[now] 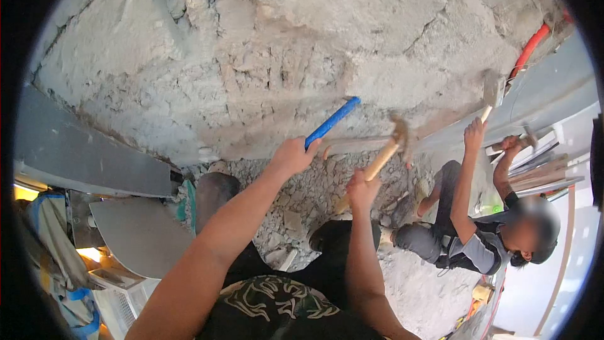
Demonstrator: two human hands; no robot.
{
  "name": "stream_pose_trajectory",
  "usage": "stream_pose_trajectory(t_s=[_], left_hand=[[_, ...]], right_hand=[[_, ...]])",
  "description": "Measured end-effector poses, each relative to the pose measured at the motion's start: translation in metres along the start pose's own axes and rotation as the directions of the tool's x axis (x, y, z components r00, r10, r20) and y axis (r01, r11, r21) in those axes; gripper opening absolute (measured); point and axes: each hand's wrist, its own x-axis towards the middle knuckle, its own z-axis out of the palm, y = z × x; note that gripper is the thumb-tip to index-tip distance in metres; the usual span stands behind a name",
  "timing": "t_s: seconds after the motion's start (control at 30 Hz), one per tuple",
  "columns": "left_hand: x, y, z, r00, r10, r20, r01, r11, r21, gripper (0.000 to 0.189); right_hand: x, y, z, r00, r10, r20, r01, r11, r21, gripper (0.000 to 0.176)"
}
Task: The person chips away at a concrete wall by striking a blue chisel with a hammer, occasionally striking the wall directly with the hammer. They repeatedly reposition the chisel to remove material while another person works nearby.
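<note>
Holding two tools up at a rough, crumbly grey concrete wall here. Got the left grip clenched in a fist round the bottom end of a blue-handled chisel-type bar, fingers pressed together on it, nothing spread. Long axis of that blue bar: low left at the fist, then up and to the right, top end touching the wall or just short of it, can't tell which.

Got the right grip wrapped tight round the low end of a pale wooden-handled hammer with a rusty steel head, handle slanting up and right, roughly parallel to the blue bar. Hammer head off to the right of the blue bar's top end and a bit below it, near but apart.

So, going from the right grip: blue bar up and to the left, with the left grip far nearer, being right on it.

Also a straight grey strip between the left fist and the hammer head. Metal bar or wall ledge, can't say. Loose grey rubble below both fists. Well apart on the right, another crouching person with a second hammer raised at the same wall.
</note>
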Motion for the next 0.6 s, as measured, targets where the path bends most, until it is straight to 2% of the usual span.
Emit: stream_pose_trajectory(t_s=[0.07, 0.13, 0.17, 0.23, 0.27, 0.33, 0.37, 0.4, 0.43, 0.47, 0.5, 0.57, 0.6], left_hand=[[-0.002, -0.007, 0.01, 1.0, 0.018, -0.002, -0.018, 1.0, -0.01, 0.063], [-0.001, -0.004, 0.007, 1.0, 0.01, 0.006, -0.01, 1.0, 0.012, 0.064], [-0.002, -0.004, 0.006, 1.0, -0.005, 0.017, 0.004, 0.999, 0.033, 0.065], [-0.002, -0.005, 0.006, 1.0, -0.01, 0.028, 0.01, 1.0, 0.012, 0.066], [-0.002, -0.004, 0.006, 0.999, -0.012, 0.042, 0.012, 1.0, -0.009, 0.067], [-0.003, -0.002, 0.005, 0.999, -0.016, 0.036, 0.016, 1.0, -0.005, 0.067], [-0.004, -0.001, 0.005, 0.999, -0.023, 0.032, 0.023, 1.0, -0.002, 0.068], [-0.006, -0.001, 0.006, 0.999, -0.019, 0.036, 0.019, 1.0, -0.003, 0.068], [-0.005, -0.003, 0.007, 0.999, -0.018, 0.034, 0.017, 1.0, 0.009, 0.068], [-0.002, -0.003, 0.008, 0.999, -0.017, 0.027, 0.017, 1.0, 0.022, 0.068], [-0.002, -0.005, 0.011, 1.0, -0.015, 0.025, 0.015, 1.0, 0.022, 0.068], [0.0, -0.008, 0.012, 0.996, -0.082, 0.02, 0.081, 0.996, 0.046, 0.066], [0.002, -0.008, 0.011, 0.996, -0.087, 0.013, 0.087, 0.995, 0.044, 0.066]], right_hand=[[-0.027, -0.052, -0.016, 0.972, -0.189, -0.143, 0.211, 0.965, 0.158, 0.009], [-0.038, -0.098, -0.023, 0.865, -0.445, -0.23, 0.49, 0.848, 0.203, 0.007], [-0.04, -0.114, -0.025, 0.867, -0.444, -0.228, 0.488, 0.849, 0.204, 0.007], [-0.035, -0.135, -0.025, 0.685, -0.657, -0.315, 0.698, 0.468, 0.542, 0.003], [-0.031, -0.135, -0.018, 0.684, -0.658, -0.314, 0.699, 0.468, 0.541, 0.003], [-0.023, -0.122, 0.001, 0.557, -0.671, -0.489, 0.821, 0.354, 0.448, 0.013], [-0.001, -0.056, 0.009, 0.631, -0.679, -0.375, 0.773, 0.593, 0.226, 0.012], [0.016, 0.005, 0.013, 0.715, -0.643, -0.275, 0.659, 0.751, -0.043, 0.012], [0.004, 0.01, 0.025, 0.934, -0.344, -0.096, 0.348, 0.937, 0.028, 0.013], [-0.007, 0.013, 0.037, 0.995, 0.01, 0.102, -0.013, 0.999, 0.03, 0.015], [-0.012, 0.02, 0.03, 0.995, 0.007, 0.102, -0.01, 0.999, 0.032, 0.015], [-0.008, 0.035, 0.021, 0.996, -0.082, -0.021, 0.078, 0.986, -0.149, 0.016], [-0.01, 0.025, 0.02, 0.996, -0.084, -0.012, 0.082, 0.985, -0.149, 0.016]])
